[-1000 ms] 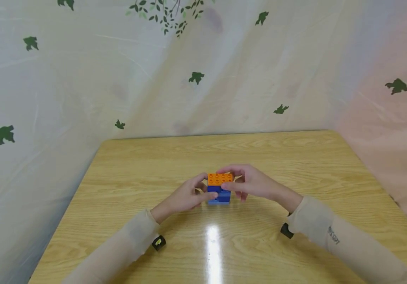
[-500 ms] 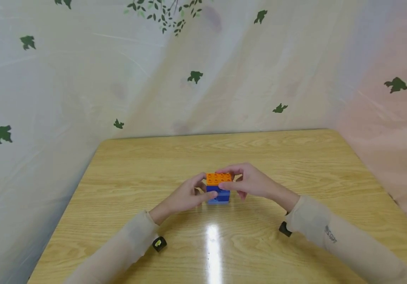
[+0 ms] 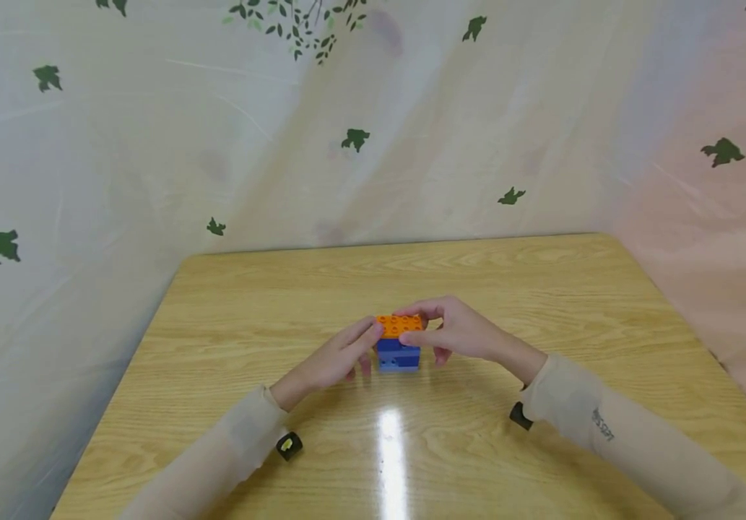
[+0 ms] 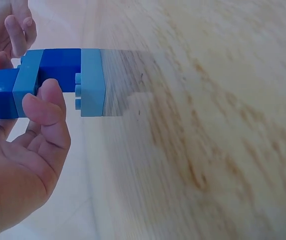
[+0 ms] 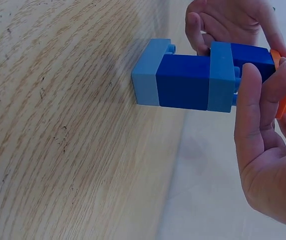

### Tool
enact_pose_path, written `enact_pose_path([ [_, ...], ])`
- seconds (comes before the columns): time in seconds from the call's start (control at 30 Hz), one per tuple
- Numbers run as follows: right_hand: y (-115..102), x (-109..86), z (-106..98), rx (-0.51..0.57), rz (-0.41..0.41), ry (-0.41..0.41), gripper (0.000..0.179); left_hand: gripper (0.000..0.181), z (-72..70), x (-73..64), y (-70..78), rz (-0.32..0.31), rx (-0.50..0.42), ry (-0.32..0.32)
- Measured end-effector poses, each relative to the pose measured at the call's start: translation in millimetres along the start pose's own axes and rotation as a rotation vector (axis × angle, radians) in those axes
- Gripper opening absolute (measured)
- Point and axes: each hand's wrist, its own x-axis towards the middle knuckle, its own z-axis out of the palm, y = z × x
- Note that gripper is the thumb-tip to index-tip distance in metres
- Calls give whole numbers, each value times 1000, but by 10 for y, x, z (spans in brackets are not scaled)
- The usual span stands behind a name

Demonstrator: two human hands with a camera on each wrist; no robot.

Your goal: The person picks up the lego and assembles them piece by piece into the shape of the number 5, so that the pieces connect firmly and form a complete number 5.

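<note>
A small tower of toy building bricks stands on the wooden table, topped by an orange brick (image 3: 395, 325) with studs. Beneath it come an upper dark blue brick (image 5: 251, 59), a medium blue brick (image 5: 221, 75), a lower dark blue brick (image 5: 183, 81) and a light blue base brick (image 5: 146, 86). My left hand (image 3: 336, 355) pinches the left end of the orange brick, its lower fingers (image 4: 47, 105) bent beside the tower. At the right end, my right hand (image 3: 458, 328) holds the same brick between thumb and fingers. Studs of the base show on the left side.
The wooden table (image 3: 230, 303) reaches back to a pale curtain (image 3: 269, 180) printed with green birds and leaves. A pinkish sheet (image 3: 704, 238) hangs along the right edge. Black wrist devices (image 3: 289, 445) sit under both sleeves.
My left thumb has moved up from the tower's blue middle to the orange brick's left end. My right hand keeps its hold there. The tower stays in place while the view shifts slightly.
</note>
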Motion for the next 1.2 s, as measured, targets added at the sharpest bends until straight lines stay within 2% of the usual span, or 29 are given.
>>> enact_pose_path([
  [0.43, -12, 12, -11, -13, -9, -14, 47, 51, -7, -15, 22, -23, -52, -44],
  [0.7, -9, 34, -20, -14, -18, -18, 45, 51, 41, -29, 23, -14, -39, 6],
  [0.9, 6, -20, -15, 3, -12, 1, 46, 49, 87, -22, 52, -26, -36, 31],
  [1.07, 17, 6, 0, 16, -17, 3, 46, 51, 48, -27, 41, -41, -37, 5],
  [1.2, 13, 8, 10, 18, -20, 6, 46, 47, 22, -22, 17, -10, -15, -22],
])
